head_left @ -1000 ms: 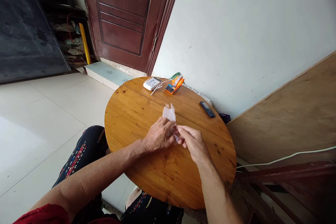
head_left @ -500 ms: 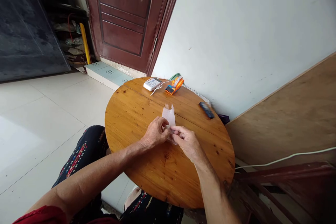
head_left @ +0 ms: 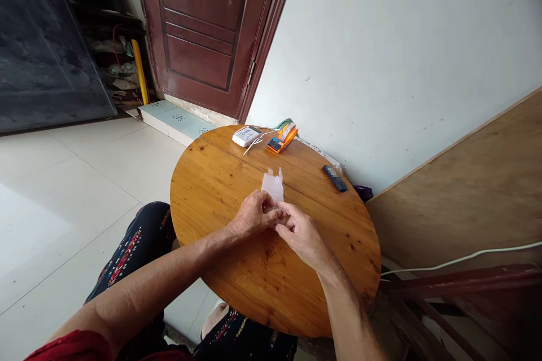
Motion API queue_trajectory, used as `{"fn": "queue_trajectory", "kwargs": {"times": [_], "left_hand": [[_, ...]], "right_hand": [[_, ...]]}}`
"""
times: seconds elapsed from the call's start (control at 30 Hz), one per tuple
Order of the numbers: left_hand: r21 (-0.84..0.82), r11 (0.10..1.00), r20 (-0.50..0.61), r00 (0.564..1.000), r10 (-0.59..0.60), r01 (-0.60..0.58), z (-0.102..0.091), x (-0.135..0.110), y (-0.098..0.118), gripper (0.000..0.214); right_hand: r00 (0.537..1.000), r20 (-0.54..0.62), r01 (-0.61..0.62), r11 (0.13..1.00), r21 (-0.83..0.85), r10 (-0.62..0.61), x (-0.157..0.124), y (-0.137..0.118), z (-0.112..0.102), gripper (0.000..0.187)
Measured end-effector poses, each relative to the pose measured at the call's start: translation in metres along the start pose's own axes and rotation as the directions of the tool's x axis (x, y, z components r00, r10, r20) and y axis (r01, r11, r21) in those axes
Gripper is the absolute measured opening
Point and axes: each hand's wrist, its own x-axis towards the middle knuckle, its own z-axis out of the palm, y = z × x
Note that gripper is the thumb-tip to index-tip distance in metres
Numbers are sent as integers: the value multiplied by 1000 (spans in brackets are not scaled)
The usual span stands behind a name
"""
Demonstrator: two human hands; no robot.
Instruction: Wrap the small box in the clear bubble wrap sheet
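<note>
A thin, whitish, see-through plastic bag (head_left: pixel 273 184) with two narrow strips at its far end lies on the round wooden table (head_left: pixel 220 197). Its near end is folded up and mostly hidden by my fingers. My left hand (head_left: pixel 254 212) is closed on the bag from the left, thumb and fingers pinching the near part. From the right, my right hand (head_left: pixel 301 231) pinches the same near part, its fingertips touching those of my left hand.
Toward the back of the table lie a white device (head_left: pixel 246 136) with a white cord and an orange packet (head_left: pixel 283 140). A dark, blurred-out object (head_left: pixel 334 178) sits near the right edge. The wall (head_left: pixel 381 67) rises behind.
The bag's near end, which showed below my hands, is now folded up between my fingers. My hands have come closer together.
</note>
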Motion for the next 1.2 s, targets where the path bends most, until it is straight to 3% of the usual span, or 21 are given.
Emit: {"fn": "queue_trajectory", "kwargs": {"times": [0.13,0.3,0.5,0.63,0.77,0.9,1.0,1.1,1.2], "left_hand": [[33,998,-9,999,48,-47,3,0,-1,16],[94,986,4,991,137,-137,5,0,-4,14],[150,982,51,993,106,-112,7,2,-5,37],[213,971,86,992,95,-111,9,5,-8,39],[246,961,111,988,104,-129,10,5,-10,40],[308,933,89,982,166,-186,11,1,-7,52],[357,900,99,969,228,-249,11,0,-5,48],[367,894,97,966,240,-259,11,1,-6,38],[332,904,90,963,253,-268,12,2,-8,33]], "right_hand": [[993,97,-83,990,113,72,-8,8,-9,53],[1000,-8,-4,993,115,5,-8,16,-11,43],[979,-199,-11,985,174,46,9,24,-16,33],[974,-228,24,997,68,-8,25,35,-13,31],[963,-208,166,985,-46,-172,37,42,-6,28],[970,-164,171,983,-65,-180,44,45,-5,30],[980,-109,167,986,-29,-169,46,44,-10,28],[987,-128,101,994,51,-94,47,43,-15,26],[967,-199,-115,972,204,156,50,46,-20,41]]}}
